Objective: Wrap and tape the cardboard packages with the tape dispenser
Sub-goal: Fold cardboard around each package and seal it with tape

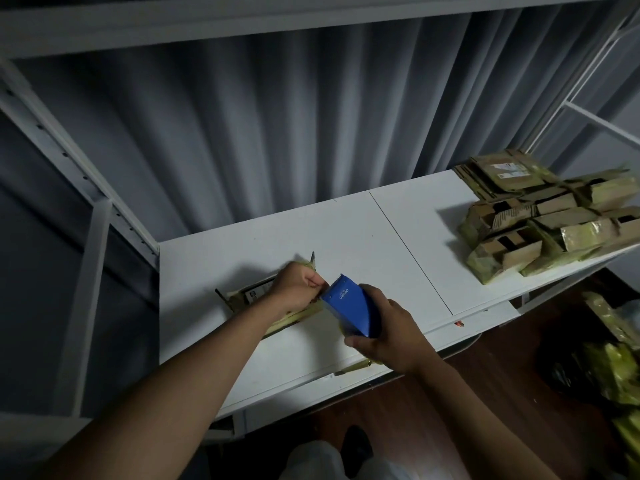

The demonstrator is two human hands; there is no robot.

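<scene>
Package [277, 306]: flat on shelf [381, 244], near front left, pinned under left hand [298, 285] so tape can be drawn taut.
Left hand: fingers curled, thumb and forefinger apparently pinching tape end at dispenser mouth.
Dispenser [351, 308]: blue, toothed edge toward package, wrapped in right hand [388, 336], fingers curled round body; angled for pulling, likely.
Stack [554, 216]: taped packages, far right of shelf, well apart, probably finished.
</scene>
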